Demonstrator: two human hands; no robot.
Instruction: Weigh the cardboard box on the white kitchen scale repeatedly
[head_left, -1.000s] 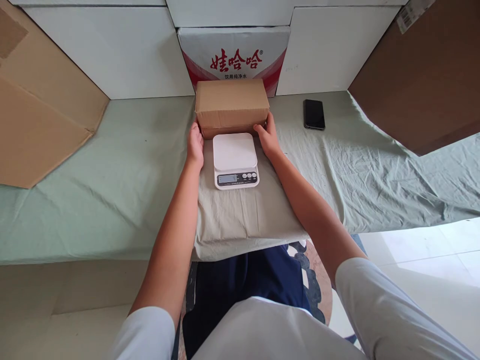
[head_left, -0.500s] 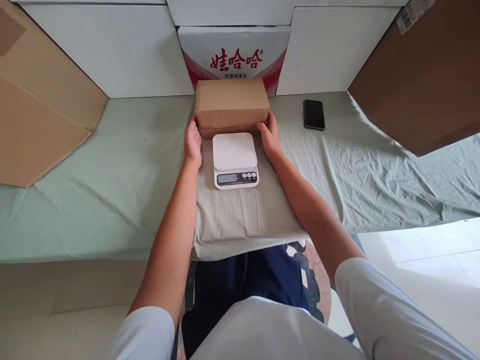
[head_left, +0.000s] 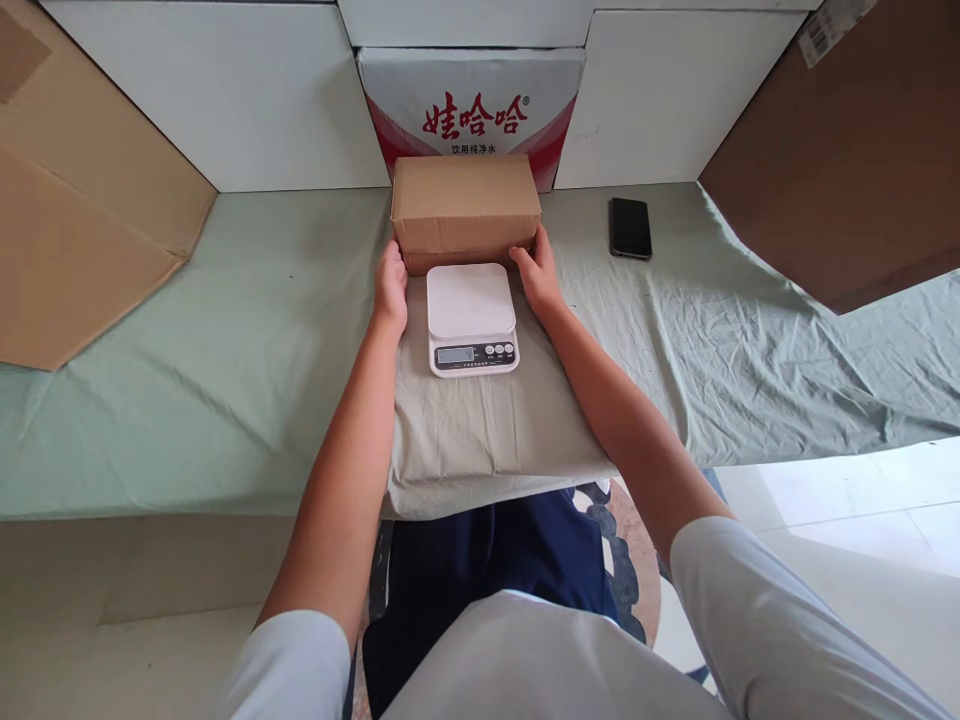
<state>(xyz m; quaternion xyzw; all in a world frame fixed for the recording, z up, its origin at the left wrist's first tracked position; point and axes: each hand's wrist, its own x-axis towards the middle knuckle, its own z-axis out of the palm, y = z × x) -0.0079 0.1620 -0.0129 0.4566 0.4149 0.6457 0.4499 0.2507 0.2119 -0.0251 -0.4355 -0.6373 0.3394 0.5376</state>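
Observation:
A closed brown cardboard box (head_left: 465, 205) sits behind the kitchen scale, between my two hands. My left hand (head_left: 391, 287) presses against its left side near the bottom. On the opposite side, my right hand (head_left: 537, 274) grips the lower right corner, thumb on the front face and fingers round the side. Just in front of the box lies a white kitchen scale (head_left: 471, 305) with a bare platform, a small display and several buttons on its near edge. The far fingers of both hands are partly hidden by the box.
A black phone (head_left: 630, 228) lies to the right on the green cloth (head_left: 225, 350). Behind the box stands a white and red carton (head_left: 472, 75) against white panels. Large cardboard pieces (head_left: 90, 200) flank the left, and another brown cardboard box (head_left: 840, 170) the right.
My left hand has shifted slightly right, closer against the box. The right hand and the box look nearly unmoved; the view has tilted very slightly.

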